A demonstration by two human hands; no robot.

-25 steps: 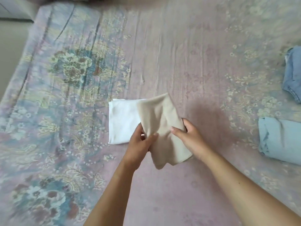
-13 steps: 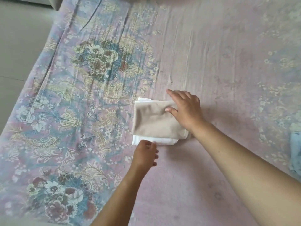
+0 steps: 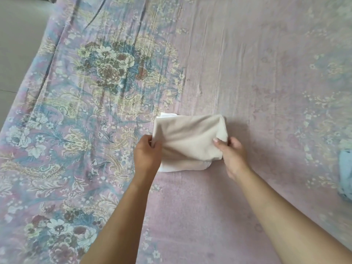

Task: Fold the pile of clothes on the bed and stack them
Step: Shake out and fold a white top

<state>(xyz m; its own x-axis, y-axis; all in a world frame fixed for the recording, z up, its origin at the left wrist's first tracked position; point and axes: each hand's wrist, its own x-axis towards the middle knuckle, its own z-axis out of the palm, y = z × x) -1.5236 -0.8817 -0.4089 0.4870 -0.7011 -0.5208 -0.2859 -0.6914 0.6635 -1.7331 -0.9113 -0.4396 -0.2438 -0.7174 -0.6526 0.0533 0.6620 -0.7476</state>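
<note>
Both hands have closed back onto the beige garment (image 3: pixel 187 137) since 0.5 s ago, when the right lay flat on top and the left hovered just off the near edge. Now the left hand (image 3: pixel 147 154) pinches the near-left corner w/ thumb over the cloth, and the right hand (image 3: pixel 229 152) grips the near-right corner, thumb on top. Hands apart, one at each end, near edge lifted a bit. Beige piece sits on the folded white garment (image 3: pixel 182 166), which peeks out along the near edge and at the far-left corner. So the stack is 2 high, and this looks like squaring up, not a new fold. Beyond lies the bed (image 3: pixel 247 63) in its floral sheet. At far right edge a light-blue garment (image 3: pixel 345 168), prob. part of the remaining clothes; cropped, hard to tell.
</note>
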